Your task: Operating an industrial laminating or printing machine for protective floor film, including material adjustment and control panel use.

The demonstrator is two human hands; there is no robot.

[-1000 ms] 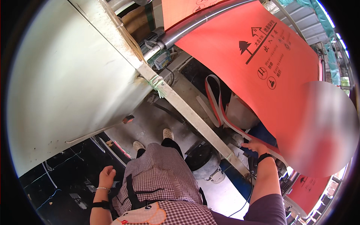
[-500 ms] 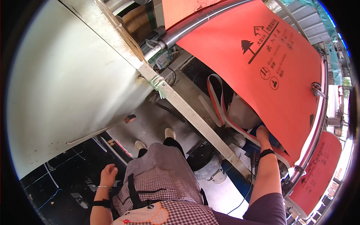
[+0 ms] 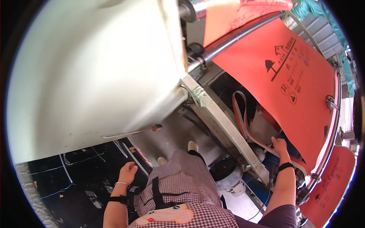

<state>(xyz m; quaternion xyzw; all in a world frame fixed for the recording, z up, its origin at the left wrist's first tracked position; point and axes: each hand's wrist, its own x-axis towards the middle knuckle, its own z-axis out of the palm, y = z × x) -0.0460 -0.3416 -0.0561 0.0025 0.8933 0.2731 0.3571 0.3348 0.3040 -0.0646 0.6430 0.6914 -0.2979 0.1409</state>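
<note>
My left hand (image 3: pixel 128 172) hangs loosely curled beside my checked apron, with nothing visible in it. A bracelet and a black band circle that wrist. My right hand (image 3: pixel 280 145) is bent in at the machine, below the edge of a wide red printed sheet (image 3: pixel 289 79). Its fingers are curled, and whether something small is in them cannot be made out. Right by it runs a red-and-white strip (image 3: pixel 254 139), which loops up and then passes under the hand. A black band is on the right wrist too.
A pale frame bar (image 3: pixel 232 131) crosses between me and the sheet. On the left stands a large pale panel (image 3: pixel 95 83) above a black surface (image 3: pixel 76 186). A metal roller (image 3: pixel 243 34) carries the sheet. A red roll (image 3: pixel 330 186) lies at the right, and a round metal container (image 3: pixel 228 171) sits near my legs.
The view has swung left, so everything sits further right. My right hand has drawn slightly back from the strip and shows more fully. My left hand's fingers look more curled.
</note>
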